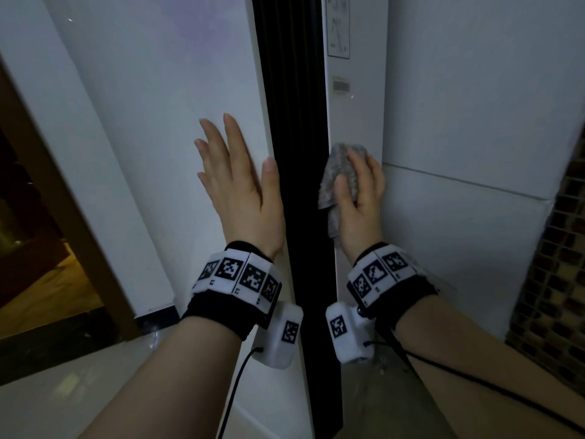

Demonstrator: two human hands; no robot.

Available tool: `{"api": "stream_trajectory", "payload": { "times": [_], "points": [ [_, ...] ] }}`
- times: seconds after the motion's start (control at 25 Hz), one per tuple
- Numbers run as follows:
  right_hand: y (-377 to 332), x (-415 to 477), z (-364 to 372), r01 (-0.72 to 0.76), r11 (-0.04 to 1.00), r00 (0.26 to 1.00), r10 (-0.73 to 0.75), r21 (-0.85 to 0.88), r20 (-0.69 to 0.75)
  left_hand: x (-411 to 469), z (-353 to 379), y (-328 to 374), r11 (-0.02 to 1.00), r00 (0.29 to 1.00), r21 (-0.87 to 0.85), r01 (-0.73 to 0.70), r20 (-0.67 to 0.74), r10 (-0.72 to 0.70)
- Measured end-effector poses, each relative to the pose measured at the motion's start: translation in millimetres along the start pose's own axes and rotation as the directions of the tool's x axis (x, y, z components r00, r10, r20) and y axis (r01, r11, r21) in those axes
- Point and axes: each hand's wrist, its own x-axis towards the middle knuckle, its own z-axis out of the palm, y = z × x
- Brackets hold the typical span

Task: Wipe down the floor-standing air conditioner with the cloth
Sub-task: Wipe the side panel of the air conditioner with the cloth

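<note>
Head view, single frame. Floor-standing air conditioner [152,106] fills the middle of the picture: a white front panel left of the black vertical strip [292,106] and a narrower white side panel right of it. A pale tiled wall [474,90] lies further right of the strip.

Left hand [240,191]: flat on the front panel just left of the strip, fingers straight and spread, holding nothing, thumb at the panel's edge.

Right hand [361,201]: just right of the strip, fingers and thumb curled round the grey cloth [338,166] and pressing it to the side panel. The cloth is bunched; its loose lower edge hangs at the strip's right border.

Two labels, a diagram sticker [338,26] and a small plate [341,86], sit on the side panel above the cloth.

Judged step: wiping the side panel, much of it apparently not yet covered.

Risks, as judged:
- The loose cloth edge could catch in the strip's ribs if the stroke drifts left.
- An upward stroke could lift a sticker corner.
- The bunched cloth gives a small contact patch, so streaks may be missed.
- The bare palm may smudge the front panel.
- The wrist cable [234,391] could snag on a low reach.
</note>
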Motion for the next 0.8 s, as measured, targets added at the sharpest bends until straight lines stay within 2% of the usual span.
{"api": "stream_trajectory", "payload": {
  "times": [0.12,0.28,0.44,0.56,0.64,0.8],
  "points": [
    [9.7,-4.8,-1.5,0.11,0.993,0.993,-0.107,-0.05,0.051,0.6,2.3,-2.4,1.0,1.0,0.005,-0.009,-0.021,0.01],
    [13.1,15.2,-12.2,-0.022,1.0,0.999,0.023,0.02,-0.04,-1.0,4.0,-2.3,1.0,0.999,0.0,-0.012,-0.046,0.012],
    [17.1,6.5,-14.0,0.017,0.999,1.0,-0.016,0.037,-0.023,-2.6,8.1,-0.3,1.0,0.996,-0.025,-0.001,-0.084,-0.001],
    [18.4,19.1,-14.9,-0.007,1.0,0.991,0.005,-0.016,-0.137,-1.2,8.7,-0.7,1.0,0.995,-0.029,0.0,-0.101,-0.003],
    [25.2,19.2,-11.1,0.023,0.998,0.977,-0.035,-0.057,-0.209,0.0,10.3,-1.5,1.0,0.994,-0.022,-0.009,-0.109,0.006],
    [42.3,12.6,-14.0,0.05,0.997,0.967,-0.064,-0.064,-0.247,-7.3,19.1,-2.3,1.0,0.989,-0.02,-0.018,-0.146,0.015]
  ]
}}
